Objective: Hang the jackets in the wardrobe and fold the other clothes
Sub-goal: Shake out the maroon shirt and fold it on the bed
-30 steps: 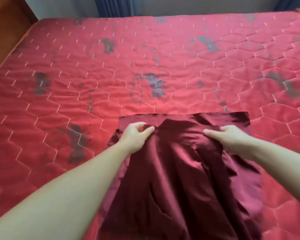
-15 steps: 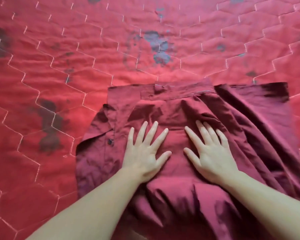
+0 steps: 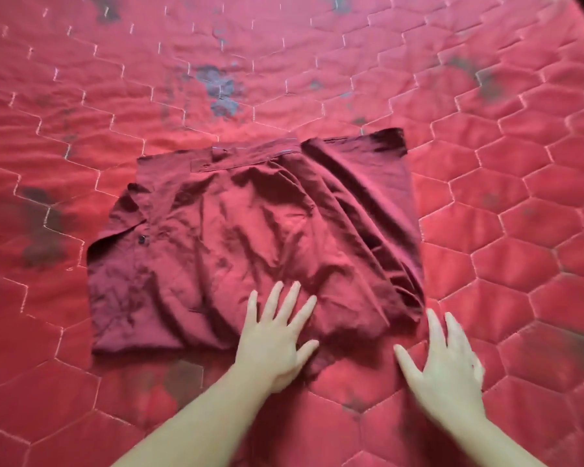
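A: What do the hands show?

B: The left hand (image 3: 277,335) lies flat, fingers straight and spread, with its fingertips on the near edge of the maroon shirt (image 3: 250,237). The right hand (image 3: 447,362), also flat with spread fingers, sits just beside the shirt's near right corner on the mattress (image 3: 520,230); it is blurred, and neither hand grips anything.

A: How far along is the folding?

B: The shirt lies near the middle of the mattress as a roughly square, wrinkled bundle, a dark button (image 3: 142,239) showing at its left. It appears folded at least once; a further fold or smoothing may remain. No jackets, wardrobe or other clothes are in view, so the rest cannot be judged.

A: And the surface?

B: A red quilted mattress, stitched in hexagons, marked with dark stains (image 3: 221,87). Nothing of the room shows beyond it.
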Tool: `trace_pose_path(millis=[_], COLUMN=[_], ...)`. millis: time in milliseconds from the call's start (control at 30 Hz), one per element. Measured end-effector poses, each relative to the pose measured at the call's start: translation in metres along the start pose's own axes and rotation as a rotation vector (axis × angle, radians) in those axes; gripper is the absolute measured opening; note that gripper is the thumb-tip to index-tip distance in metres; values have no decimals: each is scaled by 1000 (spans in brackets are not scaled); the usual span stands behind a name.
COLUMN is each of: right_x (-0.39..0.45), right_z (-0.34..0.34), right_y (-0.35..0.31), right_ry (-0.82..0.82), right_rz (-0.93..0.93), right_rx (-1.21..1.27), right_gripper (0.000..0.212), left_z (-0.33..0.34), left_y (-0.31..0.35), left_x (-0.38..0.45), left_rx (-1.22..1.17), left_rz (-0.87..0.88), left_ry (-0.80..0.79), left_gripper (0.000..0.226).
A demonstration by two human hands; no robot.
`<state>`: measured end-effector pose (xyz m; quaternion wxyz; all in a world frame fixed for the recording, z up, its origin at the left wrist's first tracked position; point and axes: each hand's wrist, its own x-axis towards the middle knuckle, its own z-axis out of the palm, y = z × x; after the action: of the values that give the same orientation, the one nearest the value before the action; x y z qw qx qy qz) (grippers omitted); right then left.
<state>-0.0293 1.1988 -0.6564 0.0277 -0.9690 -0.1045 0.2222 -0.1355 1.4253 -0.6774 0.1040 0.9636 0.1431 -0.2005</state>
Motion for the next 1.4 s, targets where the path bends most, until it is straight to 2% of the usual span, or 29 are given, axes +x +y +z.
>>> trace_pose_path(millis=[100, 200, 267, 300, 333, 367, 400, 433, 467, 533, 633, 667, 733, 833, 900, 933, 1033, 1100, 1167, 1233, 1300, 1400], right_x=[-4, 12, 26, 33, 40, 45, 48, 50, 52, 55, 52, 51, 52, 57, 59, 60, 54, 48, 38, 24, 5, -18], right_z=[-3, -8, -9, -9, -9, -8, -9, -10, -12, -17, -21, -20, -17, -18, -23, -29, -55, -69, -76, -69, -50, -12], right_y=[6, -20, -41, -50, -59, -65, -69, -72, -72, -64, -48, -46, -47, -58, -70, -80, -128, -171, -218, -264, -305, -345], right_ry=[75, -5, -88, -115, -139, -155, -166, -157, -136, -86, -96, -124, -164, -213, -104, -9, 192, 193, 144, 124, 105, -82], right_rz=[125, 266, 390, 445, 471, 457, 427, 398, 373, 325, 263, 276, 325, 397, 386, 331, -32, -299, -532, -808, -1056, -1178], right_rx=[363, 871, 1177, 1280, 1329, 1322, 1288, 1246, 1210, 1118, 972, 997, 1096, 1238, 1196, 1134, 931, 810, 637, 327, 8, -188], right_gripper=[77, 73, 76, 72, 59, 42, 23, 12, 9, 10, 4, 5, 8, 17, 21, 19, 22, 43, 65, 70, 64, 42], left_z=[-2, 8, 9, 5, -1, -7, -11, -16, -18, -17, -11, -9, -10, -13, -19, -27, -66, -94, -113, -122, -120, -88], left_y=[32, 57, 68, 72, 74, 74, 71, 64, 54, 31, -2, -9, -10, 14, 28, 31, 16, -15, -58, -109, -158, -210], left_x=[1, 2, 11, 15, 18, 20, 19, 17, 14, 3, -10, -12, -7, 11, 23, 28, 42, 47, 48, 42, 25, -5], left_rx=[-39, -140, -344, -483, -637, -756, -767, -685, -573, -368, -135, -77, -6, -24, -229, -443, -1478, -1867, -2040, -2132, -2144, -1891], left_rz=[1, 40, -40, -103, -164, -204, -199, -159, -102, -18, 32, 26, 28, 108, 40, -55, -344, -441, -420, -365, -369, -603], left_ry=[68, 42, 3, 43, 112, 183, 248, 297, 340, 377, 170, 118, 121, 160, 79, 33, 10, -69, -184, -220, -194, -204], left_gripper=[71, 71, 71, 68, 63, 58, 55, 53, 53, 52, 64, 68, 70, 62, 54, 47, 24, 41, 65, 72, 62, 33])
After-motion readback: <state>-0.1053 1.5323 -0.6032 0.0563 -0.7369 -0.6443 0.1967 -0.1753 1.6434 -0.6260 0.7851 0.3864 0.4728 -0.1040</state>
